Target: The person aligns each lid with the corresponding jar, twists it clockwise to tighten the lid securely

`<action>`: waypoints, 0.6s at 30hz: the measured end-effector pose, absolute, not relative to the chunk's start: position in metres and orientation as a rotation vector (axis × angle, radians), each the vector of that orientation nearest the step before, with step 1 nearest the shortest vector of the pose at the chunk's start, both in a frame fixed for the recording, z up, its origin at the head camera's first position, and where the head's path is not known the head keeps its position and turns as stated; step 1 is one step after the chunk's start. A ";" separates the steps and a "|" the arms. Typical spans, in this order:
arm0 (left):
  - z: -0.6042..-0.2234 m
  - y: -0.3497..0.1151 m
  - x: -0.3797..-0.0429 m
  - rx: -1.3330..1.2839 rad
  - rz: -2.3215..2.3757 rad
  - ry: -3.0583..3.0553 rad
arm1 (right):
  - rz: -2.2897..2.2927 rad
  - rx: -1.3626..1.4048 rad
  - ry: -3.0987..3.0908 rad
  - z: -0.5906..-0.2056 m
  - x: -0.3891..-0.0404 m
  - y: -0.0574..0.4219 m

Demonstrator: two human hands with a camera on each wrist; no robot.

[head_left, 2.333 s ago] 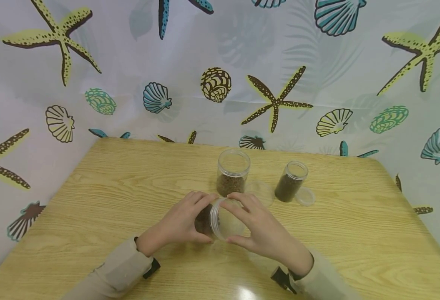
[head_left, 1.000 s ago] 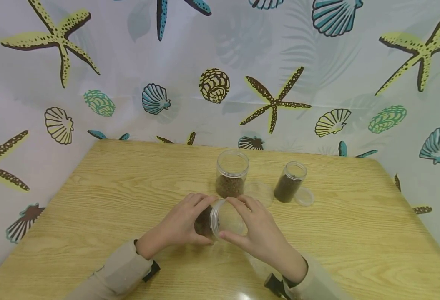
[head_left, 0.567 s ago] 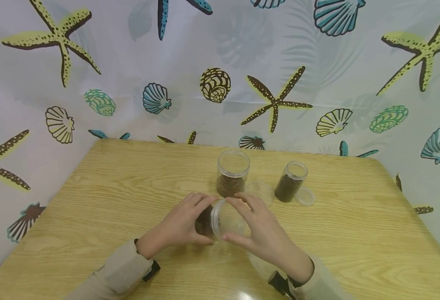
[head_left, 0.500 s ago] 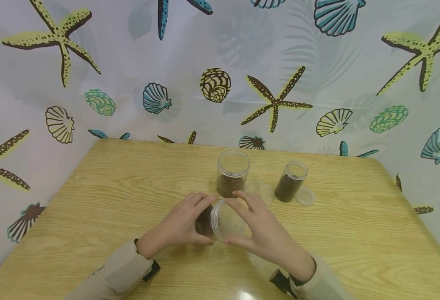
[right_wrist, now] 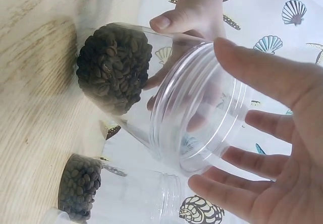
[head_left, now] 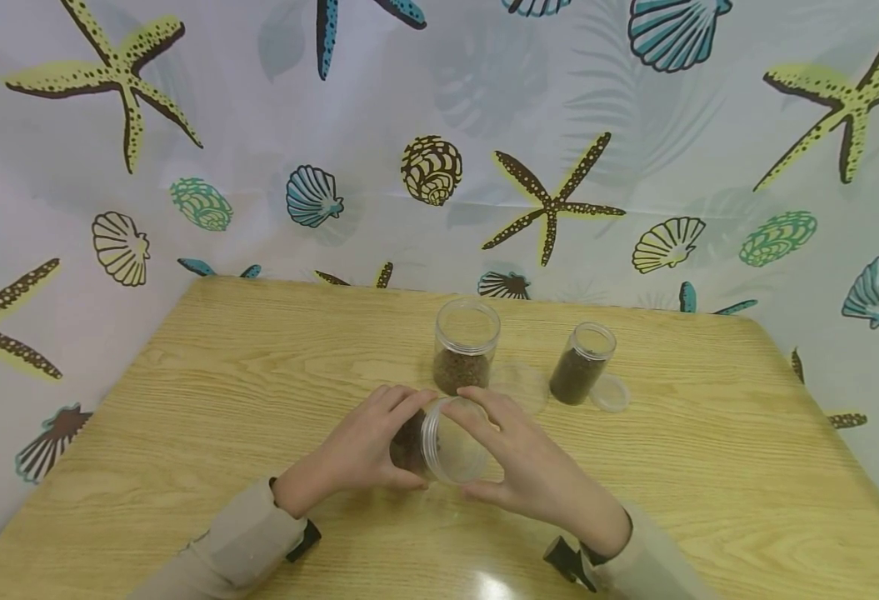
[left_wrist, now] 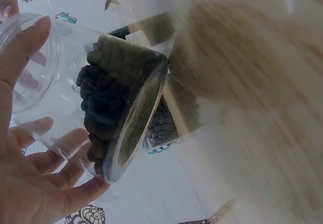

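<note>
In the head view my left hand grips a clear, tilted jar around its body, near the middle of the table. Dark brown coffee beans lie in its bottom end, and the mouth faces right. My right hand spans the clear lid at that mouth. In the right wrist view its thumb reaches the upper edge of the lid, while the curled fingers lie around the lower edge. The left wrist view shows the left thumb and fingers on opposite sides of the jar.
Behind the hands stands a wide uncovered jar partly filled with brown bits, a clear lid flat beside it. Right of that, a narrower uncovered jar with dark contents stands near a small lid. A patterned cloth hangs behind the table.
The right hand has turned about the lid: its thumb has dropped lower and toward me, its fingers have shifted along the upper edge. The left hand and jar stay nearly still.
</note>
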State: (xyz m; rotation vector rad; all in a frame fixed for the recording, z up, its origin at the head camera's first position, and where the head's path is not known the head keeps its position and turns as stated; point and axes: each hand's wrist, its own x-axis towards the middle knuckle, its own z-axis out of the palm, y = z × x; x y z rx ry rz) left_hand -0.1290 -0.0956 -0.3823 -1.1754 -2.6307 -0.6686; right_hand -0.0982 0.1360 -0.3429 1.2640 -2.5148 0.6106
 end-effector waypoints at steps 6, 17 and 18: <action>-0.383 -0.095 -0.129 -1.177 -0.652 -2.621 | 0.615 1.246 -2.517 -0.344 -0.098 0.135; -0.383 -0.095 -0.129 -1.170 -0.653 -2.632 | 0.613 1.120 -2.564 -0.343 -0.095 0.131; -0.383 -0.095 -0.129 -1.171 -0.652 -2.631 | 0.611 1.103 -2.568 -0.343 -0.095 0.131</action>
